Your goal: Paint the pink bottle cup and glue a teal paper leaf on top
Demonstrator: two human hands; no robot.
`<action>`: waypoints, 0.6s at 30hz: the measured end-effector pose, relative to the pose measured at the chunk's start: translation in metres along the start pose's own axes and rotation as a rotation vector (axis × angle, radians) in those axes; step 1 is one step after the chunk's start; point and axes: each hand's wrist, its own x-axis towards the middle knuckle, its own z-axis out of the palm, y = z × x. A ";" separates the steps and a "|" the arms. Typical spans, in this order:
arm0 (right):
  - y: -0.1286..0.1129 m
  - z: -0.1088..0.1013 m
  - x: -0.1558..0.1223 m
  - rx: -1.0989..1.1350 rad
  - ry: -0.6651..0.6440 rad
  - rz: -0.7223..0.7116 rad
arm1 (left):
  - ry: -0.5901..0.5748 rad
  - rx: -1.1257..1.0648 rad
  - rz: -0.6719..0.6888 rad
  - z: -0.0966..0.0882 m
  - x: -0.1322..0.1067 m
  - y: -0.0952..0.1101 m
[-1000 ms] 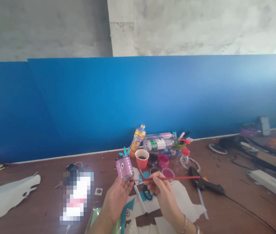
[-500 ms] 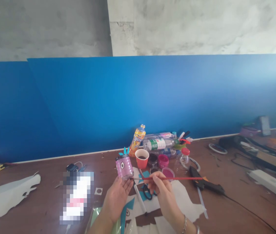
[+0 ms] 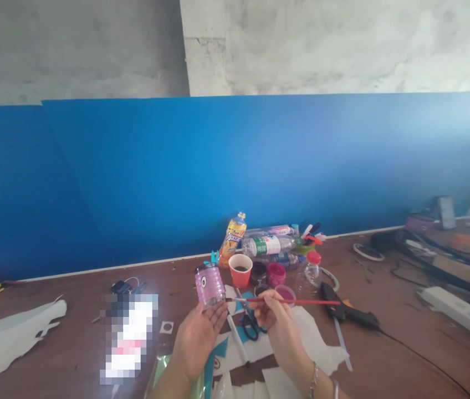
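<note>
My left hand (image 3: 197, 338) holds a purple-painted piece of plastic bottle (image 3: 211, 287) by its clear lower end. A paper eye is on its side, and blue pointed paper pieces (image 3: 214, 257) stick up at its top. My right hand (image 3: 279, 324) is closed around a thin red paintbrush (image 3: 301, 302), held level. The brush's dark tip meets or nearly meets the bottle's clear lower edge; I cannot tell which. Behind them are a red paper cup (image 3: 241, 274) with dark liquid, a pink paint pot (image 3: 276, 274) and a dark paint pot (image 3: 259, 271).
Scissors (image 3: 250, 328), a white marker (image 3: 239, 341) and paper scraps (image 3: 320, 349) lie under my hands. A hot glue gun (image 3: 347, 310) with its cord sits right. Plastic bottles (image 3: 268, 245) lie at the back by the blue panel (image 3: 177, 166). A blurred lit screen (image 3: 129, 338) is left.
The bottle piece has turned slightly in my left hand, its eye moving left. The brush tip has risen a little along the bottle's lower edge. The view has shifted slightly.
</note>
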 end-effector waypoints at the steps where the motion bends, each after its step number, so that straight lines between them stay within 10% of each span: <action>1: 0.000 0.000 0.000 -0.001 0.001 0.005 | -0.009 0.001 -0.004 0.000 0.000 0.000; 18: 0.002 0.001 -0.001 -0.009 0.010 0.019 | -0.014 0.004 -0.012 0.003 -0.001 0.002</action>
